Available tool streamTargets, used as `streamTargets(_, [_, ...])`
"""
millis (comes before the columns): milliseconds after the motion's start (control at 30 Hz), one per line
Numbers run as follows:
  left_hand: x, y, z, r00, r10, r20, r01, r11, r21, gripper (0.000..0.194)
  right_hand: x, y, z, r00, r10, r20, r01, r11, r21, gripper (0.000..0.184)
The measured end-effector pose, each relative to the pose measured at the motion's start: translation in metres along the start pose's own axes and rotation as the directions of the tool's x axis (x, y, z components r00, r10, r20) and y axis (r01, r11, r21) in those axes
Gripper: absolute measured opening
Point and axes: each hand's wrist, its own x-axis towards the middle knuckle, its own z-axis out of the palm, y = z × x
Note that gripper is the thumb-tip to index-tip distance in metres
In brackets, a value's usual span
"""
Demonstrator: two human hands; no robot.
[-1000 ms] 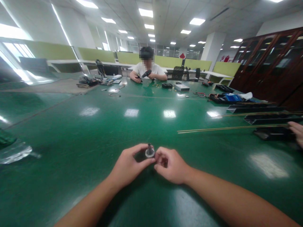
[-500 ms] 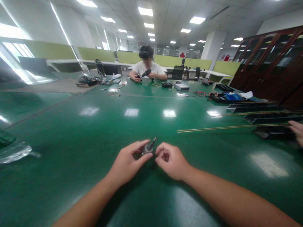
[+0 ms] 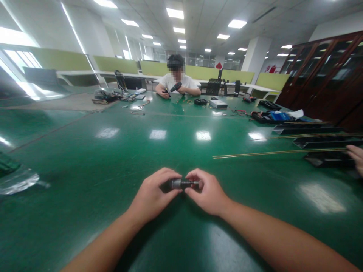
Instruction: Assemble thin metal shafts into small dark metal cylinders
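Note:
Between my hands, just above the green table, lies a small cylindrical metal part [image 3: 176, 184] with a grey body and a thin, dark, stepped shaft [image 3: 187, 183]. I cannot make out its exact kind. My left hand [image 3: 154, 192] grips the grey body between thumb and fingers, hiding its left end. My right hand [image 3: 208, 192] curls its fingers and thumb around the shaft, whose tip reaches in against the fingers. The part is held roughly level, shaft pointing right.
Across the green table [image 3: 136, 151] a person [image 3: 177, 81] holds a power drill [image 3: 176, 87]. Thin brass-coloured rods [image 3: 255, 154] and black channel pieces [image 3: 320, 141] lie at right, beside another person's hand [image 3: 356, 156]. A clear plastic bottle [image 3: 21, 181] lies at left.
The part has turned from pointing up and away to lying level, shaft toward the right. My right fingers, earlier apart from it, are now around the shaft.

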Motion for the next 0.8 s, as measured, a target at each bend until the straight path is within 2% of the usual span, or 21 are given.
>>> streamTargets(433, [-0.0016,-0.0003,0.0014,0.999,0.002,0.037,-0.002,1.000,-0.004,0.017,0.0015,-0.0031,0.0003,0.999,-0.034,-0.003,0.034,0.999,0.001,0.010])
streamTargets(800, [0.0005,-0.0037,0.0001,1.000,-0.016,0.011,0.016,0.999,0.028,0.020,0.0036,-0.0006,-0.0004,0.999,0.055,0.001,-0.055,0.998,0.017,0.009])
